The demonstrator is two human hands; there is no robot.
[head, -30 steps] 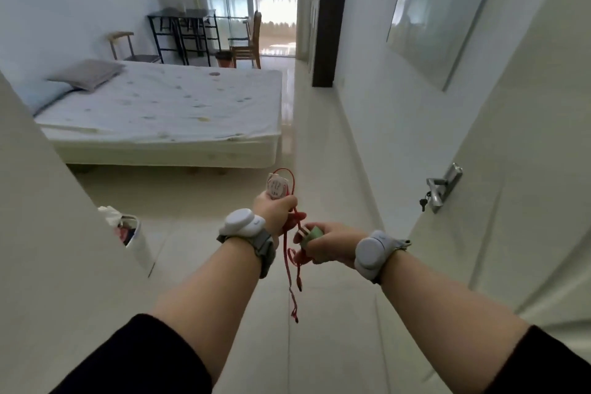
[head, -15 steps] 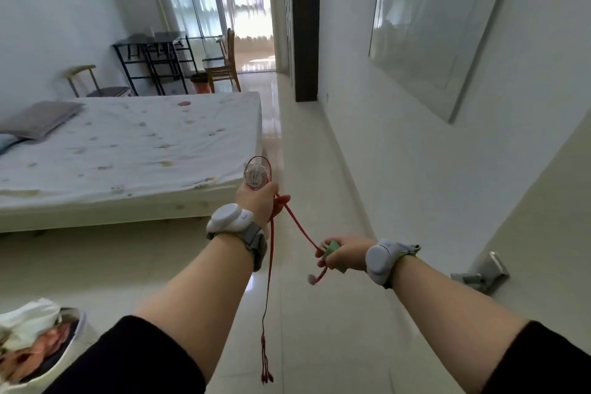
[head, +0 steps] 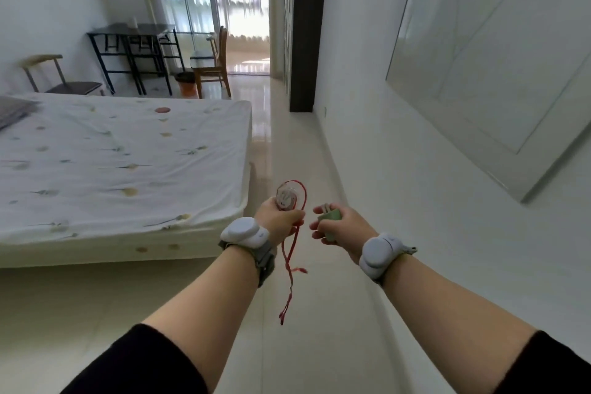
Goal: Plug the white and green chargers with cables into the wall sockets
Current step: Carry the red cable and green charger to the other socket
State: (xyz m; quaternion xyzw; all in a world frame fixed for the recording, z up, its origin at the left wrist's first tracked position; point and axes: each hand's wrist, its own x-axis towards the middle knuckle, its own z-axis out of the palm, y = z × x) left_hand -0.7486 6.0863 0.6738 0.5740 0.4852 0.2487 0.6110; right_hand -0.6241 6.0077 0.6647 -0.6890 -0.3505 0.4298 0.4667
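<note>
My left hand [head: 277, 223] grips the white charger [head: 286, 198], held upright in front of me. A red cable [head: 290, 261] loops over the charger and hangs down from that hand toward the floor. My right hand [head: 339, 228] holds the green charger [head: 330, 217], its metal prongs pointing up and left. The two hands are side by side, a short gap apart, above the tiled floor. A small wall socket [head: 325, 112] shows low on the white wall on the right, far ahead near the dark door frame.
A bed [head: 121, 163] with a white patterned sheet fills the left. A narrow tiled aisle [head: 287, 144] runs between it and the right wall [head: 399, 153]. A large panel [head: 499, 51] hangs on that wall. Far back stand a black table [head: 134, 41], chairs and an orange bin [head: 186, 84].
The view has moved forward past the door and the bin on the left. My hands have come closer together, and the red cable now hangs from the left hand alone.
</note>
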